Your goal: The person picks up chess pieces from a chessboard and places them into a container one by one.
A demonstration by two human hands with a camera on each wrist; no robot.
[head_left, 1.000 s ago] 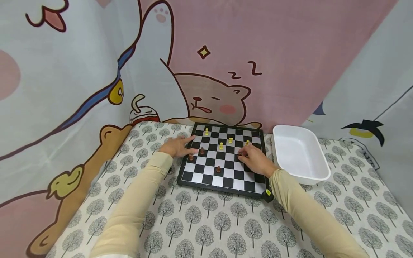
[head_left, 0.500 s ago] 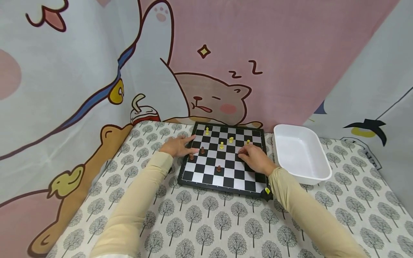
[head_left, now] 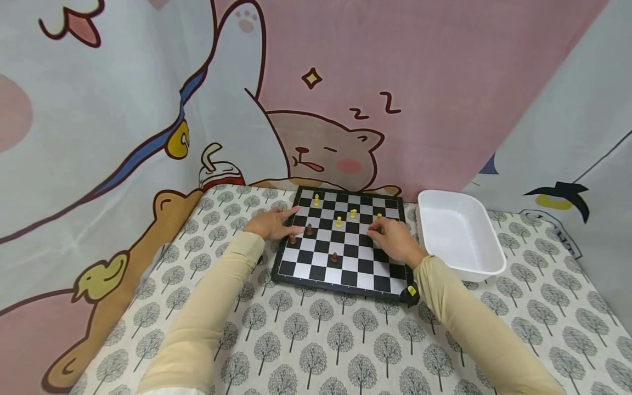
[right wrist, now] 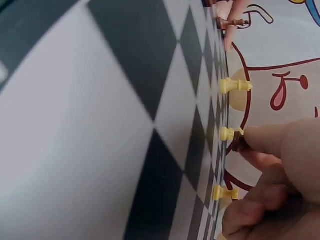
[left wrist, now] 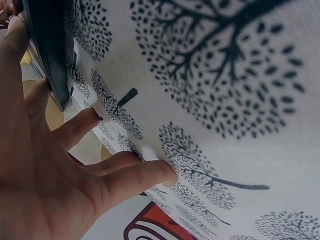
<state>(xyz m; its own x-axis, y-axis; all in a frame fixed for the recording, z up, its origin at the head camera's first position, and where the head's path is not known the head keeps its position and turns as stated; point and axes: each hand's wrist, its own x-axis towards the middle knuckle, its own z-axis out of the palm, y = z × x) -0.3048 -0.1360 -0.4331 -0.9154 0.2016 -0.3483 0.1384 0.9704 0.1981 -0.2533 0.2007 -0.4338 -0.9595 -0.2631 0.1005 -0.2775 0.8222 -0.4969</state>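
Observation:
A black-and-white chessboard [head_left: 316, 269] lies on the table with yellow and brown chess pieces standing on it. My right hand [head_left: 395, 240] is over the board's right side. Its thumb and fingertips pinch a dark brown chess piece [right wrist: 238, 142], mostly covered by the fingers in the head view. Just beyond that hand stands a yellow chess piece [head_left: 379, 216]. My left hand [head_left: 270, 224] rests at the board's left edge, fingers spread and thumb reaching over the border. Near the thumb are one brown piece [head_left: 309, 230] and another brown piece [head_left: 293, 240].
One more brown piece [head_left: 334, 258] stands towards the board's front. Farther back are yellow pieces, among them a yellow knight [head_left: 353, 213]. A white plastic basin [head_left: 486, 269] sits right of the board. A cartoon-printed curtain [head_left: 434, 109] hangs behind the tree-patterned tablecloth [head_left: 316, 351].
My right hand has shifted slightly right and away from me, bringing the pinched brown chess piece with it. The left hand stays at the board's edge.

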